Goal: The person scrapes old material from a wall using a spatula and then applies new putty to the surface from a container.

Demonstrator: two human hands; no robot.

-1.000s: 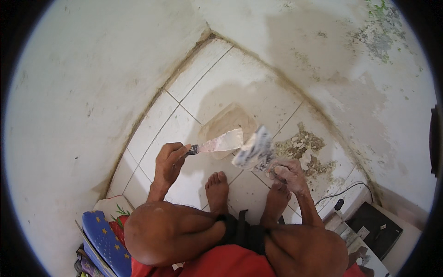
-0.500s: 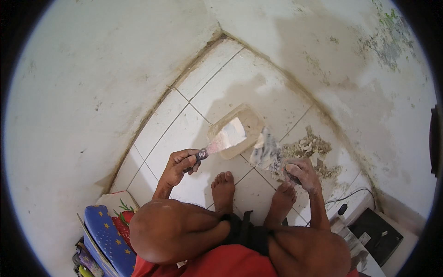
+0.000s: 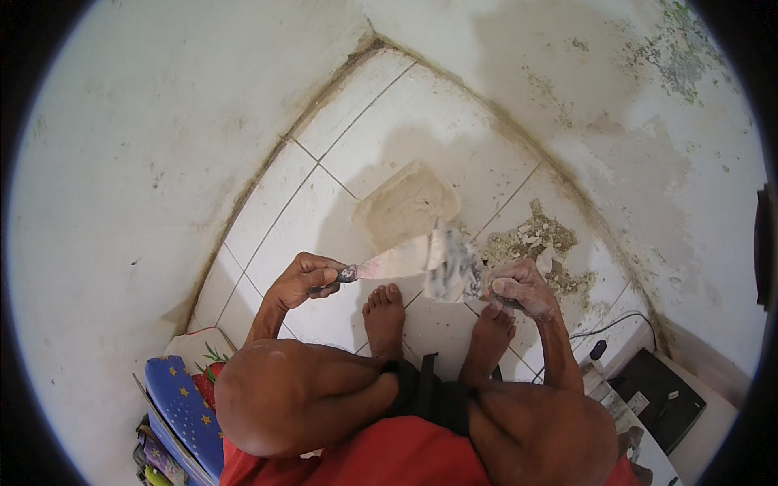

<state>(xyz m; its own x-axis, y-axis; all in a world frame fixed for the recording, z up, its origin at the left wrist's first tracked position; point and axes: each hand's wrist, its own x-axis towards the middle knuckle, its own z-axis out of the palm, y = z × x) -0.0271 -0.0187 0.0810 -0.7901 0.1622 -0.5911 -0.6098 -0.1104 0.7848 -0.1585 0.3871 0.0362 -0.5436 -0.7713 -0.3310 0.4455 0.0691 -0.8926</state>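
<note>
While two bare feet [image 3: 383, 322] are planted on a white tiled floor [image 3: 438, 105], a scraper [image 3: 395, 261] with a pale, pink-stained blade is gripped by its dark handle in the bent fingers of the left hand [image 3: 306, 277]. A wider spatula [image 3: 455, 271], smeared white and dark, is held in the curled fingers of the right hand [image 3: 523, 289]. The two blades are met end to end between the hands, apparently touching. Beyond them, a shallow beige tray [image 3: 409, 198] is seen, with crumbled debris [image 3: 531, 236] heaped to its right.
</note>
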